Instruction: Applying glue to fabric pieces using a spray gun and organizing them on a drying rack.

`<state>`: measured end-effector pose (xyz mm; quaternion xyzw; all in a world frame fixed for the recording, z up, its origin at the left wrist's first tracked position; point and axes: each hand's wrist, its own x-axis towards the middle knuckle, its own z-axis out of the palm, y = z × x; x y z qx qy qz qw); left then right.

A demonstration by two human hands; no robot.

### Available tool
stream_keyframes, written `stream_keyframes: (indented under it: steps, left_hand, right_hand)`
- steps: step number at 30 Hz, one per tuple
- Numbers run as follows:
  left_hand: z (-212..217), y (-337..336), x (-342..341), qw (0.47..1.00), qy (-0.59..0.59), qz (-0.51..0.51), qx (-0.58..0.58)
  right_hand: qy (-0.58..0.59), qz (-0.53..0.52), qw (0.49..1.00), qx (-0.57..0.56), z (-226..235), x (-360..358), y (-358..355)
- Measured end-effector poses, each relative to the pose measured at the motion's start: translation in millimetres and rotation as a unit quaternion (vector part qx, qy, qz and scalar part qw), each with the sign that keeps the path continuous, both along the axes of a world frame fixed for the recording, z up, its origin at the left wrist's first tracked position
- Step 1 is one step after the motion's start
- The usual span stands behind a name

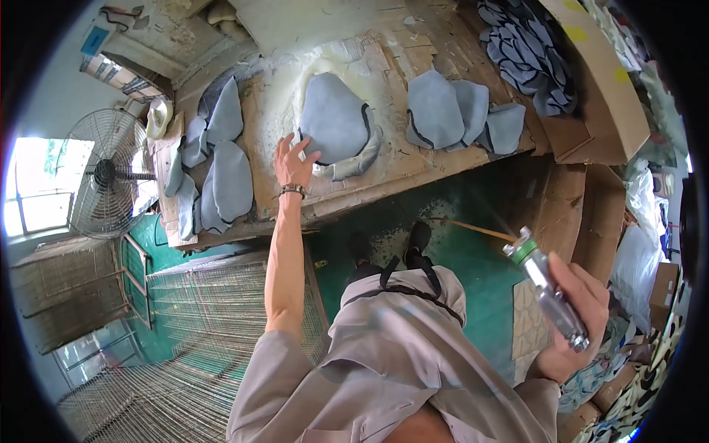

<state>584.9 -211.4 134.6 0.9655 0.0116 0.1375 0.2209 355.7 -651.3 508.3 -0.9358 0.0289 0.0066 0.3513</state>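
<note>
A grey fabric piece with black edging lies on a pale, residue-caked patch of the workbench, over another grey piece whose rim shows at its lower right. At its lower left edge is my left hand, fingers apart, the thumb and fingertips at the black edging. Whether they press on it I cannot tell. My right hand is wrapped round a metal spray gun with a green ring, held away from the bench at the right. Its nozzle points up and left, with a faint streak in front of it.
More grey pieces lie on the bench at the left and right. An open cardboard box stands at the right beside heaped dark-edged pieces. A fan and wire racks are on the left. A yellow hose crosses near the gun.
</note>
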Motion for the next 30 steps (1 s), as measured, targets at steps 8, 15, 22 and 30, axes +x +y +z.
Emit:
stream_keyframes:
  steps: [8, 15, 22, 30]
  left_hand:
    - [26, 3, 30, 1.0, -0.012, 0.005, 0.007]
    - [59, -6, 75, 0.995, 0.089, -0.034, 0.038]
    - [107, -40, 117, 0.984, 0.094, -0.112, 0.1]
    - [200, -169, 224, 0.973, -0.13, -0.155, 0.107]
  right_hand:
    - [-0.001, 0.006, 0.999, 0.032, -14, 0, -33]
    - [-0.039, 0.186, 0.975, 0.116, -30, 8, -49]
    - [-0.017, 0.054, 0.977, 0.206, -59, -8, -77]
    - [-0.065, -0.033, 0.967, 0.244, -80, -26, -111]
